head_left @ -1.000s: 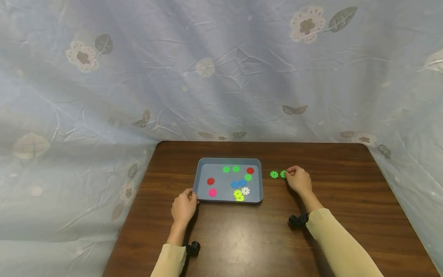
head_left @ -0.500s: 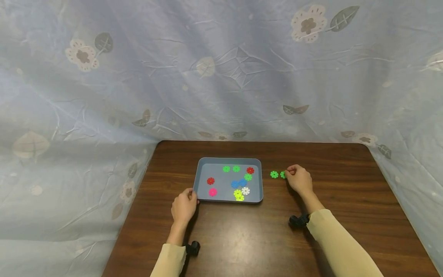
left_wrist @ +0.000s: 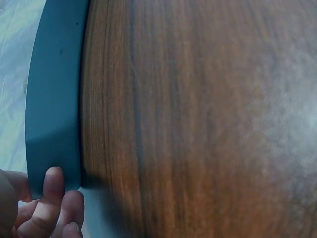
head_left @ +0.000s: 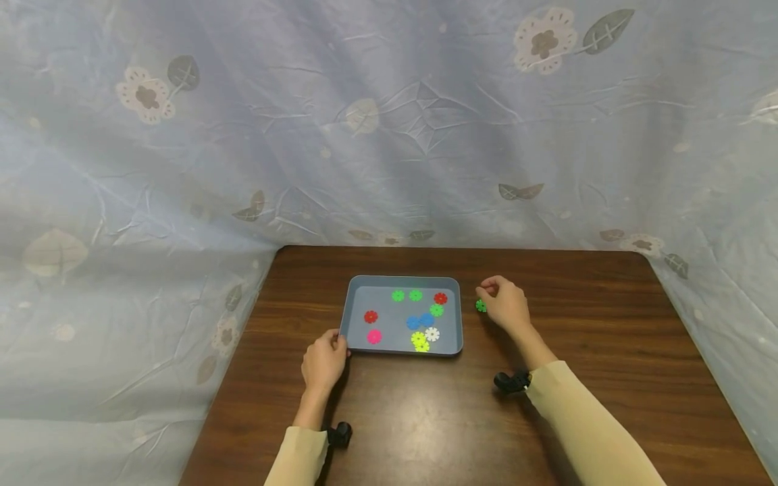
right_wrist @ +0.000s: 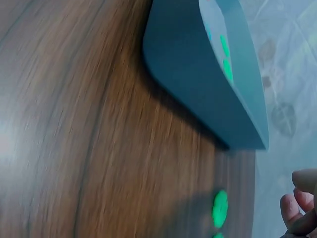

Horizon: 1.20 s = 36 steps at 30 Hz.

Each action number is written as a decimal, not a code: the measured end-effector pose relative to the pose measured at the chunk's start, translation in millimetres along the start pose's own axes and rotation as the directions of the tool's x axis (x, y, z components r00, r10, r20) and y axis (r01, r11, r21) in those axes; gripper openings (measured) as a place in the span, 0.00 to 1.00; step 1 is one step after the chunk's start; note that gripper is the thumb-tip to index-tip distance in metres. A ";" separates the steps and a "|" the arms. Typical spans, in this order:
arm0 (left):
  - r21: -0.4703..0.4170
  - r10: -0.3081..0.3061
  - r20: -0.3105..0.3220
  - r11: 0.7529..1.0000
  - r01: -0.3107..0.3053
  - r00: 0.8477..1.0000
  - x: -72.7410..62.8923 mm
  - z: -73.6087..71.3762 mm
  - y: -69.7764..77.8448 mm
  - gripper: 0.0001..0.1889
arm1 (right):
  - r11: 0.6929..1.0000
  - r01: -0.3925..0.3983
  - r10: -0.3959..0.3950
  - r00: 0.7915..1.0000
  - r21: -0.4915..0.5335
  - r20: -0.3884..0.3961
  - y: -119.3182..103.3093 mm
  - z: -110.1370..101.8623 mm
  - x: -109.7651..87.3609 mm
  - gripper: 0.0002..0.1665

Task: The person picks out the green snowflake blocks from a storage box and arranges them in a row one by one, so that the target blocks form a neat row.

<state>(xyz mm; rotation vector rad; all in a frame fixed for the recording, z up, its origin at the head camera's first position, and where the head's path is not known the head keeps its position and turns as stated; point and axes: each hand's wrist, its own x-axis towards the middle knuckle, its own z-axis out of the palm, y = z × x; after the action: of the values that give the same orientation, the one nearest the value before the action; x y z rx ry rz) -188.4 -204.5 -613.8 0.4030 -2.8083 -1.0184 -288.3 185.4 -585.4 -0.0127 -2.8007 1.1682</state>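
Observation:
My left hand (head_left: 323, 361) holds the front left corner of a blue-grey tray (head_left: 389, 352). In the left wrist view, its curled fingertips (left_wrist: 53, 181) lie against the tray's wall. Beyond the tray's right side, my right hand (head_left: 509, 308) hovers over the table, its fingers loosely bent and nothing visible between them. A green snowflake-shaped plastic disc (head_left: 481, 306) lies on the table under those fingers. The right wrist view shows this green disc (right_wrist: 220, 209) with the edge of a second one just below, both apart from the hand.
Inside the tray lie several similar discs: green (head_left: 398, 295), red (head_left: 371, 316), pink (head_left: 374, 336), blue (head_left: 413, 322), yellow (head_left: 418, 339) and white (head_left: 432, 334). Brown wooden table (head_left: 401, 418) surrounds it. A patterned cloth (head_left: 389, 135) hangs along the back and sides.
My right hand has let go of the right-hand green disc and moved left toward the tray, rising over the two table discs. The left hand and tray stay put.

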 end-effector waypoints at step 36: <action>-0.014 0.018 -0.023 1.000 -0.018 1.000 0.7 -0.2 -2.5 0.16 | 0.998 0.055 -0.058 0.979 0.020 0.196 -89.2 116.1 12.1 0.20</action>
<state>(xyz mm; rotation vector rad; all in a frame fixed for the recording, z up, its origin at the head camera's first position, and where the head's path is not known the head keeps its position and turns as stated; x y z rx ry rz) -188.6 -206.7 -615.2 0.3847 -2.7780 -1.0235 -309.2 41.0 -602.1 0.1925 -2.9386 1.2408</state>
